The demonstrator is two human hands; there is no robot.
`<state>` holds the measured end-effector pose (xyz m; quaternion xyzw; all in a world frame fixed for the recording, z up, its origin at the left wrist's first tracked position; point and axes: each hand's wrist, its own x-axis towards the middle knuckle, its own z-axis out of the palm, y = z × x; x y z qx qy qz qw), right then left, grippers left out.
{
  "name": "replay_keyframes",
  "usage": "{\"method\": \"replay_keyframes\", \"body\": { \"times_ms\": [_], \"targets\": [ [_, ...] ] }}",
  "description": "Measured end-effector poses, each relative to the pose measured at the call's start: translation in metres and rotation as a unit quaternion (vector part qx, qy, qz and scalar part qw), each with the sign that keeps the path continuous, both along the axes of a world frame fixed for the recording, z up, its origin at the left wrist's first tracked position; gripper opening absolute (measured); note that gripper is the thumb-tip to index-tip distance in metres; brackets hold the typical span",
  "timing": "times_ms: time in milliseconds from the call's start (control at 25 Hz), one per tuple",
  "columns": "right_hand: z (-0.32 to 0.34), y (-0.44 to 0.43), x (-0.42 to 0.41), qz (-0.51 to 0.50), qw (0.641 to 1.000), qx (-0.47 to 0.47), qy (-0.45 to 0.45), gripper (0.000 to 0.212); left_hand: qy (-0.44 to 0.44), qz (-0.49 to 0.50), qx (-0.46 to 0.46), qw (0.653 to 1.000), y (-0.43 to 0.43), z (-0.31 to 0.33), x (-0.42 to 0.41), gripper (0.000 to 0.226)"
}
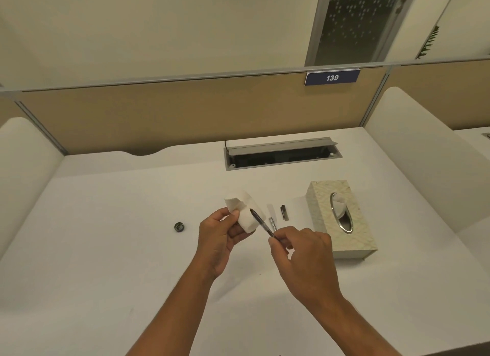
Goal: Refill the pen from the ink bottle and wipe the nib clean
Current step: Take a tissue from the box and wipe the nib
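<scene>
At frame centre, your left hand grips a folded tissue, and your right hand pinches the pen, nib pointing up-left against the tissue. A cap lies left on the counter; the tissue box sits right.

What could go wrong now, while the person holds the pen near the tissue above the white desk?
1. The pen, held at its rear end by the right hand, has its dark tip bare; ink might drip onto the white desk.
2. The tissue in the left hand is thin, so ink may soak through to the fingers.
3. The small pen parts lying loose beside the tissue box could be knocked away.
</scene>
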<state>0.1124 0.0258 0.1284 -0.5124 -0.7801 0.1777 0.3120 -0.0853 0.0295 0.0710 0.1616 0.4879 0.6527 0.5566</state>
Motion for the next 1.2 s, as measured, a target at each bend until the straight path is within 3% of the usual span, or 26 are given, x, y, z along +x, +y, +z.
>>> {"method": "replay_keyframes", "body": {
  "times_ms": [400, 600, 760, 1040, 1200],
  "targets": [
    [0.004, 0.016, -0.002, 0.0, 0.994, -0.021, -0.103, 0.013, 0.03, -0.093, 0.017, 0.995, -0.004, 0.015, -0.002, 0.046],
    [0.006, 0.017, 0.002, 0.014, 0.996, -0.081, -0.039, 0.015, 0.06, -0.118, 0.059, 0.989, -0.012, 0.016, -0.007, 0.027],
    [0.01, 0.015, 0.004, 0.018, 0.992, -0.128, -0.005, 0.013, 0.082, -0.088, 0.056, 0.991, -0.012, 0.015, 0.0, 0.027],
    [0.014, 0.011, 0.009, 0.026, 0.975, -0.212, 0.054, 0.015, 0.016, -0.046, 0.036, 0.998, -0.01, 0.013, 0.01, 0.016],
    [0.01, 0.007, 0.017, 0.013, 0.974, -0.2, 0.102, 0.014, 0.012, 0.011, 0.005, 1.0, -0.008, 0.011, 0.011, 0.011]
  ]
}}
